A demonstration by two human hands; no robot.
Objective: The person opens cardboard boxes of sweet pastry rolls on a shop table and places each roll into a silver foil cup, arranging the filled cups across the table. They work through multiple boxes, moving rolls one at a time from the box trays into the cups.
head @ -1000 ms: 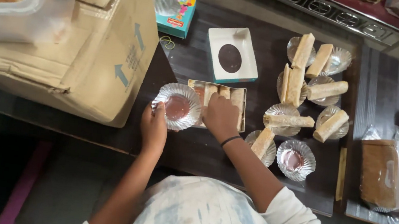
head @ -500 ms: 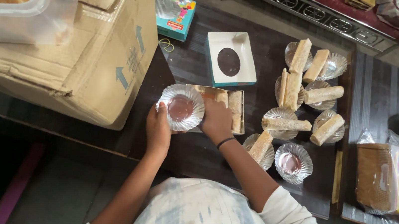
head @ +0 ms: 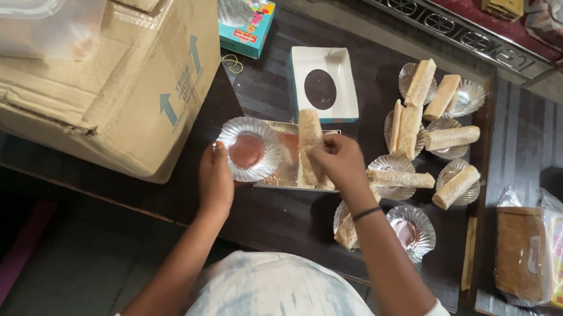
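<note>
Holding a small silver foil cup (head: 248, 150) by its near rim, the left hand (head: 217, 180) keeps it over the dark counter (head: 275, 217), fingers curled narrow around the edge. This cup is round and crinkled, its pleated wall shiny and its flat base showing a reddish tint. At 3 o'clock from it the right hand (head: 340, 162), a dark band on its wrist, pinches a long pale-brown wafer stick (head: 309, 143) between fingertips and thumb; the stick stands tilted over an open shallow tray (head: 278, 173) that lies just beside the cup. Towards 2 o'clock from the tray sit more foil cups, several already carrying wafer sticks (head: 425, 114), and an empty one (head: 413, 231) rests at 4 o'clock. A white box lid with an oval window (head: 322, 85) lies at 12 o'clock, a teal carton (head: 243, 19) beyond it at 11, and a large cardboard box (head: 127, 84) stands at 9 o'clock
</note>
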